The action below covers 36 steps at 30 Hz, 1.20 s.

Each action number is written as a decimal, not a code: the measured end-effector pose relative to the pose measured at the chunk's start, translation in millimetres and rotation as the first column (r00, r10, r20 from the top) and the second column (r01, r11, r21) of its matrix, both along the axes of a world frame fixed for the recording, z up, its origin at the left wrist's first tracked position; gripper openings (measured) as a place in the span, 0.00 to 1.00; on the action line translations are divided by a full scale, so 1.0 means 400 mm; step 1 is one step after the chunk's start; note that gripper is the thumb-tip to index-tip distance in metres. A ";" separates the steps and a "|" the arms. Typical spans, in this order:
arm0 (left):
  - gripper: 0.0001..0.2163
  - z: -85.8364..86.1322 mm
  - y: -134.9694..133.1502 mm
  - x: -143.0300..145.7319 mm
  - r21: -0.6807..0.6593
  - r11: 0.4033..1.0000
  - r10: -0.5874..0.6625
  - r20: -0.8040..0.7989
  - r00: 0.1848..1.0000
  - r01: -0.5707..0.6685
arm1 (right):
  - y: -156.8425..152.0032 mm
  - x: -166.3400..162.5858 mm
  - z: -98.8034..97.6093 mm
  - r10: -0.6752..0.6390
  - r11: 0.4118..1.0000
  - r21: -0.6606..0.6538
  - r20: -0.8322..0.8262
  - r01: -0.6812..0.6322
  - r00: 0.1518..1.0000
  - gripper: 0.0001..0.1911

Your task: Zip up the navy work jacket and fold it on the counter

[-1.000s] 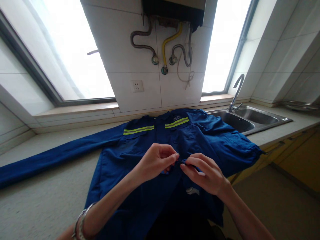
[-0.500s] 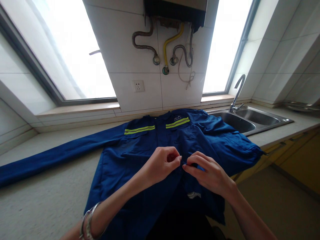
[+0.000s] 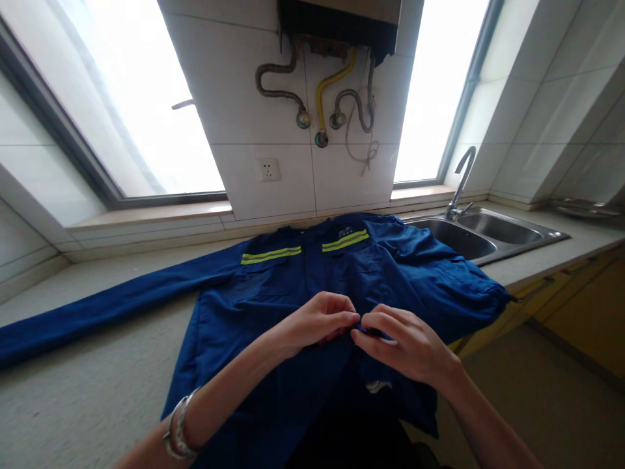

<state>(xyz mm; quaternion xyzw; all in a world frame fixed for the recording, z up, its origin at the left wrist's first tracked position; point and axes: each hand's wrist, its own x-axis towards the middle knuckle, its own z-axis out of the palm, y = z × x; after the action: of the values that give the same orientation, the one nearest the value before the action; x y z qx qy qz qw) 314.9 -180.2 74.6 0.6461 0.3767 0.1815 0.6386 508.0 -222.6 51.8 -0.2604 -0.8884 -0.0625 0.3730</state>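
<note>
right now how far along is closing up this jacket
Done: the blue jacket lies spread on the counter, upper front apparently closed. In hand: left hand and right hand pinch the front edges mid-chest. Left: the front below the hands gapes open.

White tiled wall [image 3: 273, 98], two bright windows [image 3: 146, 111], steel sink [image 3: 532, 234] right.

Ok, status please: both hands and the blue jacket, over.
Pinching the blue jacket front: left hand and right hand, fingertips meeting. It lies spread on the counter. Beyond it the sink, untouched.
</note>
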 end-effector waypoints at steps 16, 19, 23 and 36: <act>0.11 -0.008 -0.030 0.008 0.356 0.934 0.072 -0.091 0.993 -0.035 | -0.015 0.003 -0.007 0.105 0.977 0.176 0.073 -0.117 0.992 0.08; 0.12 -0.001 -0.020 0.010 0.283 0.953 0.118 -0.030 0.992 -0.105 | -0.018 0.012 0.000 -0.035 0.992 0.122 0.019 0.033 0.999 0.05; 0.12 0.018 -0.007 0.004 0.245 0.941 0.239 0.008 0.971 -0.234 | -0.056 0.010 0.004 -0.217 0.969 -0.178 -0.264 0.173 0.940 0.03; 0.11 0.028 -0.070 0.025 0.483 0.827 0.372 -0.084 0.925 -0.288 | -0.087 -0.126 -0.080 -0.569 0.637 -0.768 -0.530 -0.071 0.628 0.19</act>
<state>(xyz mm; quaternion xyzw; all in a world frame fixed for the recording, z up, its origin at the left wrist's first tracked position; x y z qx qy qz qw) 325.0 -208.0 86.0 0.7173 0.4830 0.3167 0.3896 457.8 -257.5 19.8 -0.5209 -0.5541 0.3500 0.5469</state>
